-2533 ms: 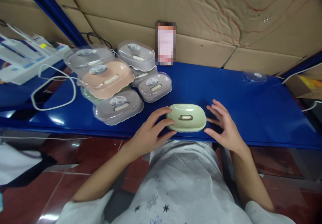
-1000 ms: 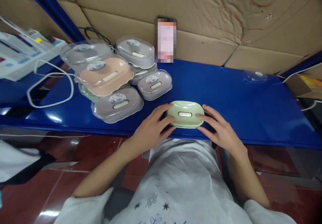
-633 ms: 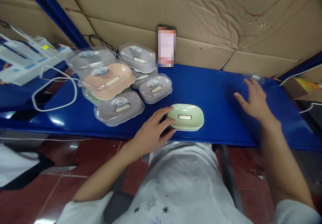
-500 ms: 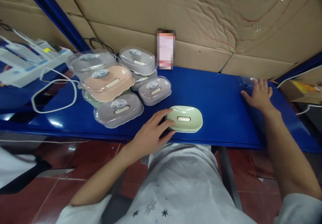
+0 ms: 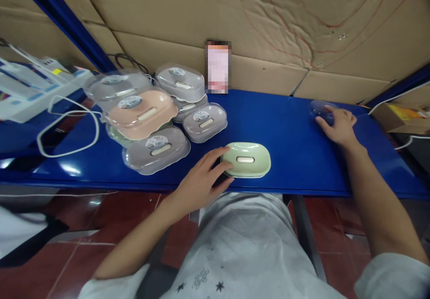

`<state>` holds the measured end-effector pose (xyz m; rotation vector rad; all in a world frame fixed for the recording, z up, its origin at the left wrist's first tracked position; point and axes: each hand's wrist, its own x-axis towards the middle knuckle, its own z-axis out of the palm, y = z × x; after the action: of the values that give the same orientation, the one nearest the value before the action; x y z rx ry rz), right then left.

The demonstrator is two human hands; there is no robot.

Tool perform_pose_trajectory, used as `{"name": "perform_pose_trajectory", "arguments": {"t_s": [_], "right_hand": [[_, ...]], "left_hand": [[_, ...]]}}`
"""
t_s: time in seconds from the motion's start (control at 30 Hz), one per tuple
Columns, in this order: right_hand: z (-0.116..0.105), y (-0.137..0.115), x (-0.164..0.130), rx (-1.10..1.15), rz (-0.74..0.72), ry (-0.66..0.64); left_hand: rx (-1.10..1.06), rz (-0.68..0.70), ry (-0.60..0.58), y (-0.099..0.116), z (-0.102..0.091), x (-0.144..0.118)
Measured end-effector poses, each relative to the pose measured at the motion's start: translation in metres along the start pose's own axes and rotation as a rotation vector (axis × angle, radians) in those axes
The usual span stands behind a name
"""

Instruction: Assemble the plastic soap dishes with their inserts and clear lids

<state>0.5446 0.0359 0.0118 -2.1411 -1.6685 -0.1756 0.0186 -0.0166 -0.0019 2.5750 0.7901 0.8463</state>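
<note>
One pale patterned shirt [image 5: 235,249] is nearest, below the edge of the blue counter [image 5: 285,155]. Just over that edge, the left of the two hands [image 5: 201,178] is half open, fingers spread, fingertips resting on the left end of a green dish [image 5: 253,153] that lies flat with a cream bar [image 5: 245,160] in its middle. Farther left are several grey lidded boxes [image 5: 164,149] and a peach lidded box [image 5: 148,113] on the pile. Across at the far right, the right hand [image 5: 341,126] has thumb and fingers closed about a clear cover [image 5: 317,108]. Behind, a pixelated screen [image 5: 218,68] leans upright against brown cardboard [image 5: 168,17]
</note>
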Motion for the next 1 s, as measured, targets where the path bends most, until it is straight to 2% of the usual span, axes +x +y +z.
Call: {"name": "perform_pose_trajectory", "arguments": {"t_s": [0.1,0.2,0.27,0.37,0.5,0.53,0.67,0.7,0.87,1.0], "right_hand": [[-0.005,-0.015,-0.014,0.026,-0.147,0.007],[-0.008,-0.030,-0.025,0.098,-0.294,-0.127],[-0.009,-0.036,-0.027,0.157,-0.315,-0.227],[-0.014,-0.046,-0.034,0.210,-0.314,-0.299],[-0.021,-0.078,-0.074,0.279,-0.454,-0.454],[-0.021,-0.089,-0.088,0.284,-0.470,-0.435],[-0.022,-0.131,-0.139,0.348,-0.368,-0.164],[-0.022,-0.141,-0.147,0.387,-0.375,-0.146],[-0.020,-0.185,-0.164,0.463,-0.697,-0.271],[-0.010,-0.208,-0.164,0.433,-0.793,-0.248]], "left_hand": [[-0.011,-0.011,-0.005,0.000,0.000,-0.001],[-0.019,-0.011,-0.011,0.000,0.000,-0.001],[-0.021,-0.005,-0.007,0.000,0.000,-0.001],[-0.019,-0.003,0.010,-0.001,0.002,-0.002],[-0.026,-0.052,0.042,-0.002,0.005,-0.003],[-0.031,-0.076,0.041,-0.002,0.005,-0.004],[-0.071,-0.166,0.004,-0.003,0.004,-0.004],[-0.089,-0.177,0.006,-0.003,0.004,-0.005],[-0.162,-0.130,-0.008,-0.005,0.001,-0.004],[-0.166,-0.107,-0.044,-0.006,-0.002,-0.003]]}}
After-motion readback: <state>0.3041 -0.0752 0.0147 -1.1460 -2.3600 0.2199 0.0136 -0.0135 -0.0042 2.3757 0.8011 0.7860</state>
